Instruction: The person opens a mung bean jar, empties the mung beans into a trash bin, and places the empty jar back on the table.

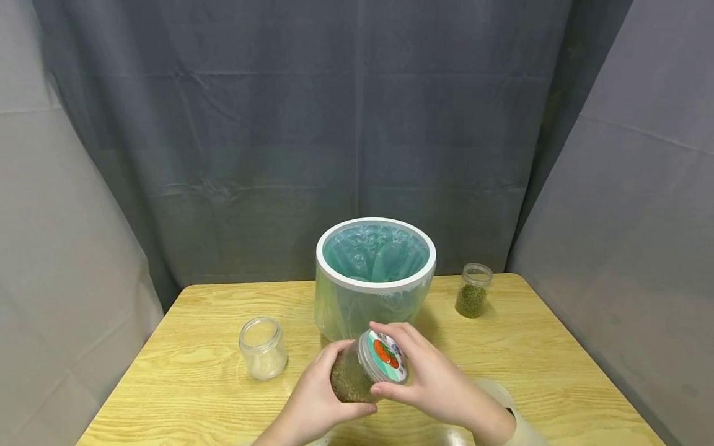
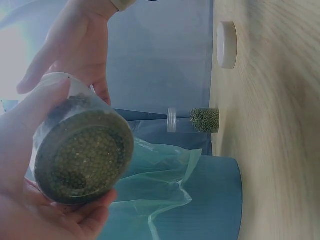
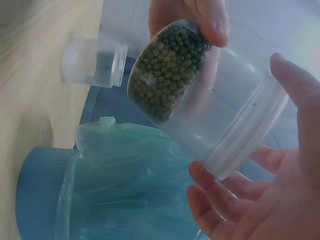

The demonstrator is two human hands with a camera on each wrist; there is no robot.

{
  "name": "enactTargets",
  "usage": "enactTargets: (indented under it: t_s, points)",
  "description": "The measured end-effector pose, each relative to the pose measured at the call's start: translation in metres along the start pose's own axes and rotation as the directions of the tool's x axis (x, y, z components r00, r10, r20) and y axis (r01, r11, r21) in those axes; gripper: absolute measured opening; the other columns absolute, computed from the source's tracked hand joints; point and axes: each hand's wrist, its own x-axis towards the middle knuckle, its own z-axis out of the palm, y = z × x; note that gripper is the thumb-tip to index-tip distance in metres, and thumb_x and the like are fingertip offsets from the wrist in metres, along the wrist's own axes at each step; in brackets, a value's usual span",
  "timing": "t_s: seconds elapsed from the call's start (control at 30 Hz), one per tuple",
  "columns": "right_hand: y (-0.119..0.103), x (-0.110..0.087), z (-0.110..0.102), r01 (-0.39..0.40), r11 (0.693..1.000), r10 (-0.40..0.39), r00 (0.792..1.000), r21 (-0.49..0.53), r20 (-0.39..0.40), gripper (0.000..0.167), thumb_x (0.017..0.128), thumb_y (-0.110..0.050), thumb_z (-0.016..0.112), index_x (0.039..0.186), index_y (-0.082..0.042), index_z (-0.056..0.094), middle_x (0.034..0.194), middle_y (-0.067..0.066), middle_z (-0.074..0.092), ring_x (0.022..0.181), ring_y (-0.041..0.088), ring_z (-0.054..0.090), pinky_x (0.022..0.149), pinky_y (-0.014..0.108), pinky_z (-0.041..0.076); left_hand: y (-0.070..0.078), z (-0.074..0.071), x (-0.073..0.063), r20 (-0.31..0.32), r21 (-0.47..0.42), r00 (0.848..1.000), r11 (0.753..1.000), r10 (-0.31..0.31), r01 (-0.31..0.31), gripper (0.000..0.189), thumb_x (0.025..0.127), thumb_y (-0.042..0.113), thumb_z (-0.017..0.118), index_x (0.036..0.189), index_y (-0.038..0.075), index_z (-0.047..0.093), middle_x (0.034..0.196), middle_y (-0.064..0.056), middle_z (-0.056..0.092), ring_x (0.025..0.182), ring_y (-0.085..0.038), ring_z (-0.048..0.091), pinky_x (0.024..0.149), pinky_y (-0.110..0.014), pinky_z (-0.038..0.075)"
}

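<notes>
A clear jar (image 1: 348,376) partly filled with green mung beans (image 3: 167,75) is held tilted above the near part of the table. My left hand (image 1: 318,390) grips the jar's body, with the thumb and fingers around its sides. At the other end, my right hand (image 1: 429,378) holds the lid (image 1: 385,356), thumb on one side of its rim and fingers on the other. The lid's top carries a green, white and orange picture. It sits on the jar's mouth.
Behind the hands stands a bin (image 1: 376,287) with a white rim and green plastic liner. An uncovered clear jar (image 1: 263,350) is at left. At back right is another jar (image 1: 471,300) with green beans. A white lid (image 2: 227,45) lies near the right forearm.
</notes>
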Motion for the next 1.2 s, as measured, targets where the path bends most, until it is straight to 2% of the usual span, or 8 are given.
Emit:
enactTargets:
  t_s: [0.13, 0.43, 0.57, 0.83, 1.2]
  points:
    - [0.002, -0.004, 0.001, -0.006, 1.000, 0.007, 1.000, 0.009, -0.006, 0.078, 0.087, -0.047, 0.081, 0.152, -0.023, 0.047, 0.138, -0.007, 0.056, 0.114, 0.011, 0.060, 0.091, 0.035, 0.057, -0.001, 0.004, -0.001, 0.004, 0.006, 1.000, 1.000, -0.021, 0.021, 0.091, 0.070, 0.046, 0.094, 0.146, 0.025, 0.048, 0.136, 0.008, 0.058, 0.119, -0.018, 0.060, 0.094, -0.035, 0.052]
    - [0.006, -0.008, 0.005, -0.021, 0.999, 0.021, 1.000, 0.046, 0.009, 0.076, 0.088, -0.045, 0.081, 0.152, -0.026, 0.046, 0.138, -0.007, 0.056, 0.110, 0.009, 0.061, 0.088, 0.033, 0.057, -0.005, 0.010, -0.003, -0.016, -0.003, 1.000, 1.000, -0.016, 0.016, 0.092, 0.068, 0.045, 0.096, 0.145, 0.021, 0.050, 0.134, 0.005, 0.059, 0.119, -0.019, 0.059, 0.098, -0.038, 0.049]
    - [0.008, -0.009, 0.007, -0.022, 0.998, 0.022, 1.000, 0.057, -0.001, 0.076, 0.087, -0.043, 0.082, 0.152, -0.023, 0.047, 0.138, -0.007, 0.056, 0.111, 0.009, 0.061, 0.089, 0.033, 0.057, -0.008, 0.012, -0.003, -0.013, -0.015, 1.000, 1.000, -0.025, 0.025, 0.093, 0.069, 0.047, 0.095, 0.145, 0.021, 0.050, 0.135, 0.004, 0.059, 0.120, -0.020, 0.058, 0.098, -0.039, 0.049]
    - [0.013, -0.010, 0.012, -0.027, 0.995, 0.028, 1.000, 0.096, -0.009, 0.076, 0.087, -0.040, 0.082, 0.152, -0.022, 0.047, 0.137, -0.006, 0.056, 0.112, 0.008, 0.059, 0.091, 0.032, 0.056, -0.009, 0.014, -0.002, -0.020, -0.046, 0.998, 0.997, -0.058, 0.057, 0.096, 0.068, 0.044, 0.096, 0.147, 0.015, 0.049, 0.140, -0.004, 0.057, 0.126, -0.027, 0.056, 0.102, -0.055, 0.046]
    - [0.020, -0.013, 0.022, -0.051, 0.989, 0.053, 0.999, 0.142, -0.011, 0.077, 0.088, -0.042, 0.081, 0.153, -0.020, 0.047, 0.139, -0.003, 0.057, 0.111, 0.007, 0.058, 0.091, 0.029, 0.055, -0.016, 0.017, -0.004, -0.020, -0.053, 0.998, 0.997, -0.054, 0.053, 0.097, 0.070, 0.043, 0.095, 0.148, 0.011, 0.048, 0.143, -0.010, 0.056, 0.128, -0.035, 0.055, 0.102, -0.064, 0.046]
